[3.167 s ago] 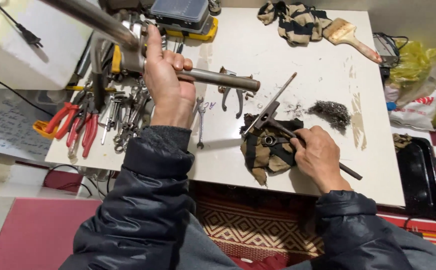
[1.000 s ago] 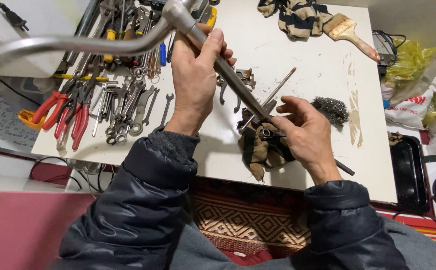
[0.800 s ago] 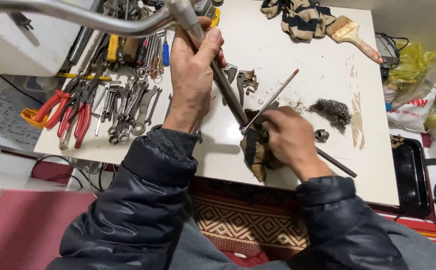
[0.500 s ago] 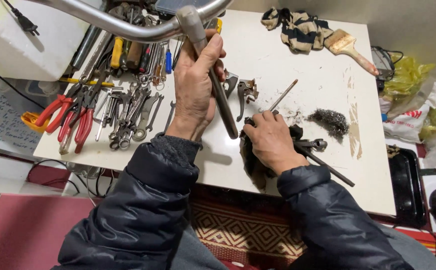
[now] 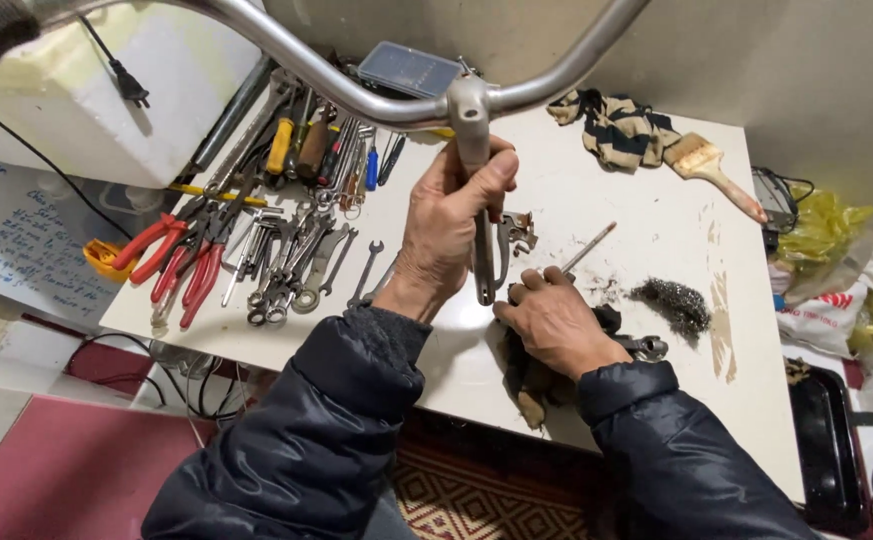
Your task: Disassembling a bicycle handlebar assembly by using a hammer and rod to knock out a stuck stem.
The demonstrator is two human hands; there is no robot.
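My left hand grips the upright stem of a silver bicycle handlebar, whose curved bar spans the top of the view. The stem's lower end hangs just above the white table. My right hand rests on a dark rag on the table, fingers curled near the stem's tip; whether it holds anything is hidden. A thin metal rod lies just beyond it, and a small metal fitting sits beside my right wrist.
Several wrenches, red-handled pliers and screwdrivers lie at the table's left. A steel wool pad, a paintbrush and a striped cloth lie to the right. A small metal bracket sits behind the stem. Plastic bags crowd the right edge.
My left hand has turned the handlebar from lying across the table to stem-down and upright. My right hand let the thin rod lie and settled on the dark rag.
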